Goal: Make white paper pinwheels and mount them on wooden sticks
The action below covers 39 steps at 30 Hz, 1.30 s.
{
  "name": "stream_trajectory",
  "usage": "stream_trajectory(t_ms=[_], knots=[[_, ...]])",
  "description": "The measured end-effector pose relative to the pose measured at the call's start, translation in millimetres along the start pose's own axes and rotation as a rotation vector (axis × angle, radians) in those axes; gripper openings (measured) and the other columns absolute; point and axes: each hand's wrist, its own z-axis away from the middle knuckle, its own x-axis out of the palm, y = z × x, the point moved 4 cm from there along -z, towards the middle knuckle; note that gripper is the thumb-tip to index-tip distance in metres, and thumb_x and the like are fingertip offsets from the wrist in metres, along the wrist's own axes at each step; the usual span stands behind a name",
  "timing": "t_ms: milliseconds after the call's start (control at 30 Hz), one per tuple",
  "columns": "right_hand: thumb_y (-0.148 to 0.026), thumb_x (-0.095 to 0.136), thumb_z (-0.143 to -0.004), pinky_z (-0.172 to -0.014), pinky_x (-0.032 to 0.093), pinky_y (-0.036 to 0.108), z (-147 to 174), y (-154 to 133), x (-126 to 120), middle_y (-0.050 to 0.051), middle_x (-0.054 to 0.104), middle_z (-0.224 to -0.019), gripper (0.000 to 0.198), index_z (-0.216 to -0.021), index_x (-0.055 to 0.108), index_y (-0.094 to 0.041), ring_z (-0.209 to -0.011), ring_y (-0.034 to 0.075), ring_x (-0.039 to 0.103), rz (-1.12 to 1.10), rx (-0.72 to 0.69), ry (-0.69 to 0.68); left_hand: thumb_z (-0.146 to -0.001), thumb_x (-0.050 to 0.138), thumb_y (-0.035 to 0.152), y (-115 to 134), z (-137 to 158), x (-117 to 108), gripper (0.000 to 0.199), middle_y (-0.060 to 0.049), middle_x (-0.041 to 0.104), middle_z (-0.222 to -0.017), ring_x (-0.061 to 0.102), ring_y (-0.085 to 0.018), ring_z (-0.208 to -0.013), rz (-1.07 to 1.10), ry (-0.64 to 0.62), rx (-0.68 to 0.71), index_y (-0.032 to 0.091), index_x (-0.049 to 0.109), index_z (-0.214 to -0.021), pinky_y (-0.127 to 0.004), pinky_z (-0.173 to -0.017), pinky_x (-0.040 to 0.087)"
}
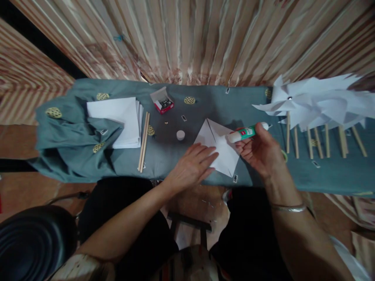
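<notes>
Folded paper square (218,150), frame centre: partly cut, unglued, pinned flat under my spread left hand (191,166). Glue stick (245,133), uncapped: pinched in my right hand (262,150). Cap (181,135) beside. Finished pinwheels (316,102) upper right; blank sheets (123,120) and sticks (143,141) remain left.

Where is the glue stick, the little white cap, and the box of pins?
glue stick (245,133), head view, on its green label.
little white cap (181,135), head view, on its top.
box of pins (163,102), head view, on the pins inside.
</notes>
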Motion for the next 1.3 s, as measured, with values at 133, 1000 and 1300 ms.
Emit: stream_trajectory(t_ms=[133,1000,1300], knots=[[-0.068,0.050,-0.085,-0.067,0.058,0.034,0,2,15,0.005,0.072,-0.076,0.048,-0.086,0.067,-0.023,-0.067,0.018,0.068,-0.068,0.036,-0.070,-0.093,0.055,0.032,-44,8,-24,0.044,-0.015,0.054,-0.139,0.049,-0.030,-0.127,-0.065,0.208,-0.274,0.017,0.051,-0.135,-0.051,-0.107,0.039],[-0.030,0.088,-0.062,-0.065,0.063,0.021,7,17,56,-0.001,0.077,-0.075,0.026,-0.078,0.069,-0.021,-0.064,0.013,0.073,-0.534,0.206,-0.099,-0.057,0.088,0.022,-49,4,-7,0.039,-0.001,0.074,-0.082,0.070,-0.014,-0.075,1.426,0.419,-0.920,0.016,0.073,-0.092,-0.033,-0.084,0.056],[-0.029,0.085,-0.067,-0.072,0.065,0.026,8,21,55,0.000,0.077,-0.079,0.024,-0.084,0.070,-0.021,-0.066,0.014,0.073,-0.485,0.174,-0.110,-0.059,0.087,0.022,-49,4,-6,0.038,-0.001,0.074,-0.085,0.070,-0.014,-0.079,1.406,0.396,-0.888,0.018,0.073,-0.094,-0.034,-0.088,0.055]])
